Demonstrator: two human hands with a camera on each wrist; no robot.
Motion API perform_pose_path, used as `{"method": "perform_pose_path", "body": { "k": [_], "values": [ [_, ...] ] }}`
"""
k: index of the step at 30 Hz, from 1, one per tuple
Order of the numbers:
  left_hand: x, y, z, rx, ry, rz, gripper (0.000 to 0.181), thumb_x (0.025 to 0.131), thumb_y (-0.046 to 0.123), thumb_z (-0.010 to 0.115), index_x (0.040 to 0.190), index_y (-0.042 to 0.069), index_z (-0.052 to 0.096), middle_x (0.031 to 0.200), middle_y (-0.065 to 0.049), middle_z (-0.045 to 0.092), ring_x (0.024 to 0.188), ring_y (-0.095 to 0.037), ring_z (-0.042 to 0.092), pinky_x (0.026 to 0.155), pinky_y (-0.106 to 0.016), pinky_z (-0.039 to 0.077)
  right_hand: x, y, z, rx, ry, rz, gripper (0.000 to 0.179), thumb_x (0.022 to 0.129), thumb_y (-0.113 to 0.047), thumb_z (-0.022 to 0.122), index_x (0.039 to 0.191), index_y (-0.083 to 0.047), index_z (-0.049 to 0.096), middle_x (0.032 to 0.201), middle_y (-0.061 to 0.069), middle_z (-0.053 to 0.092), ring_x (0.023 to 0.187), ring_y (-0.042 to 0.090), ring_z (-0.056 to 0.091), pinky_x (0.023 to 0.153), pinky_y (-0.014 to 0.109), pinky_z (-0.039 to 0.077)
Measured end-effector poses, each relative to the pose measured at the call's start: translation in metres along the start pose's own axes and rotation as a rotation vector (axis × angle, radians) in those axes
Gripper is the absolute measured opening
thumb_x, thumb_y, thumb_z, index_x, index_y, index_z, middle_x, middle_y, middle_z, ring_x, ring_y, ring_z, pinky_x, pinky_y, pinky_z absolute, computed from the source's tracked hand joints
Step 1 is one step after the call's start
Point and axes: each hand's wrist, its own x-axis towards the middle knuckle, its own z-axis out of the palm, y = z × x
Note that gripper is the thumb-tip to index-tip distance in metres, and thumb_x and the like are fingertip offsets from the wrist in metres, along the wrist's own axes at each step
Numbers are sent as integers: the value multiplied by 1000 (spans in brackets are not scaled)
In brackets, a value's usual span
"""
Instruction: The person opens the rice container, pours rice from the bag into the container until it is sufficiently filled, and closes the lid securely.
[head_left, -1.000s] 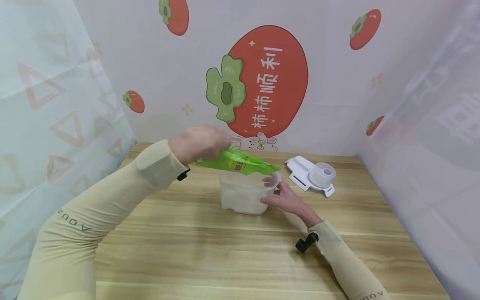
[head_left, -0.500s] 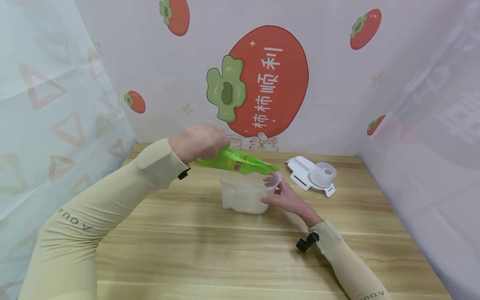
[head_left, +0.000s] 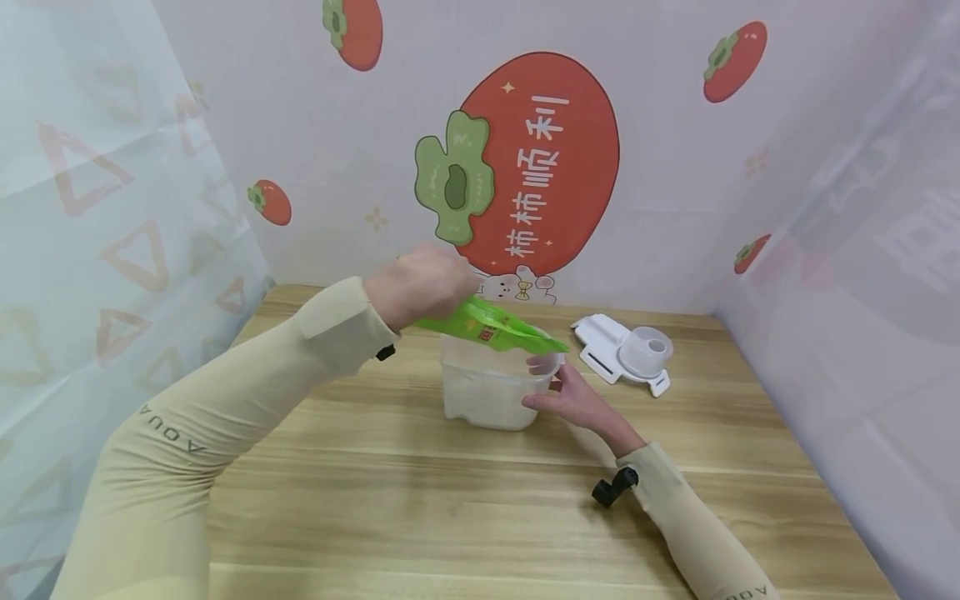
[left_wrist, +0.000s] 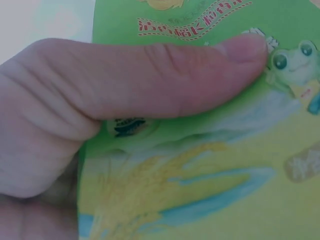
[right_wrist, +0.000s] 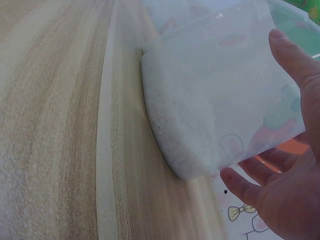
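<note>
My left hand (head_left: 426,285) grips a green printed rice bag (head_left: 504,328) and holds it tilted, its lower end sloping right over the mouth of a translucent plastic container (head_left: 487,400). In the left wrist view the thumb (left_wrist: 180,80) lies straight across the bag's face, which shows rice ears and a cartoon frog. On the container's right side my right hand (head_left: 573,398) holds it near the rim, thumb in front and fingers behind. White grains (right_wrist: 175,130) lie in the bottom of the container in the right wrist view. The bag's mouth is hidden from the head camera.
A white lid (head_left: 600,337) with a clear round cup (head_left: 645,350) on it lies on the wooden table (head_left: 465,508), right of the container. Behind the table stands a printed wall sheet (head_left: 660,183), with pale sheets on both sides.
My left hand and the bag have shifted a little to the right, the bag's end now reaching past the container's right rim. The right hand and container stay in place.
</note>
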Motion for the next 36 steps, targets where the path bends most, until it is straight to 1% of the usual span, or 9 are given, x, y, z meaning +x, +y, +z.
{"method": "perform_pose_path", "body": {
  "k": [1, 5, 8, 14, 17, 21, 24, 30, 36],
  "values": [
    [0, 1, -1, 15, 7, 11, 9, 89, 9, 63, 83, 16, 63, 73, 0, 53, 71, -17, 46, 61, -26, 39, 0, 0, 0, -2, 2, 1, 75, 83, -18, 78, 144, -5, 35, 144, 22, 46, 133, 40, 46, 108, 56, 41],
    [1, 3, -2, -12, 4, 11, 9, 88, 8, 63, 82, 15, 64, 72, 1, 52, 69, -16, 45, 59, -25, 38, -1, 1, 0, 1, 1, -1, 76, 83, -18, 77, 145, -7, 34, 145, 23, 45, 134, 42, 44, 109, 58, 39],
    [2, 4, -3, -31, -19, -10, 8, 87, 8, 64, 84, 16, 65, 74, 1, 53, 70, -17, 45, 59, -25, 39, 0, 0, 0, 0, -2, -1, 76, 83, -18, 77, 146, -8, 34, 145, 24, 45, 135, 42, 43, 109, 59, 38],
    [3, 4, -4, -19, -40, -23, 6, 87, 10, 66, 86, 16, 66, 74, 1, 54, 70, -16, 46, 58, -24, 38, 0, -1, 0, 0, -2, 9, 77, 83, -15, 77, 146, -9, 33, 145, 25, 44, 135, 42, 42, 109, 59, 39],
    [3, 4, -4, -32, -37, -32, 4, 87, 11, 67, 89, 15, 67, 74, 0, 56, 69, -16, 47, 59, -24, 39, 0, 0, 0, 19, -8, 15, 79, 83, -11, 76, 148, -7, 31, 146, 27, 42, 136, 44, 40, 109, 60, 38],
    [3, 4, -4, -13, -19, -23, 4, 88, 13, 67, 92, 14, 69, 74, 0, 57, 69, -16, 46, 59, -24, 39, 0, 1, 1, 33, -9, 19, 80, 83, -10, 76, 148, -6, 29, 147, 28, 41, 137, 45, 39, 109, 62, 36],
    [3, 3, -3, 32, 12, 1, 5, 90, 12, 64, 88, 14, 69, 69, 1, 53, 65, -15, 43, 57, -24, 36, 0, 1, 1, 17, -7, 15, 80, 83, -13, 76, 148, -9, 30, 146, 25, 43, 136, 43, 40, 109, 60, 37],
    [6, 3, -2, 121, 48, 30, 19, 91, 7, 57, 74, 15, 62, 59, 4, 41, 59, -13, 35, 53, -25, 31, 1, 3, 1, 6, -10, -11, 79, 84, -18, 77, 148, -13, 32, 143, 25, 44, 135, 41, 42, 109, 59, 38],
    [8, 3, -2, 128, 46, 22, 25, 91, 6, 53, 69, 16, 55, 59, 4, 38, 58, -13, 35, 53, -26, 32, 0, 3, 0, 7, -8, -41, 81, 82, -16, 78, 148, -11, 31, 143, 26, 44, 133, 43, 43, 109, 59, 39]
  ]
}}
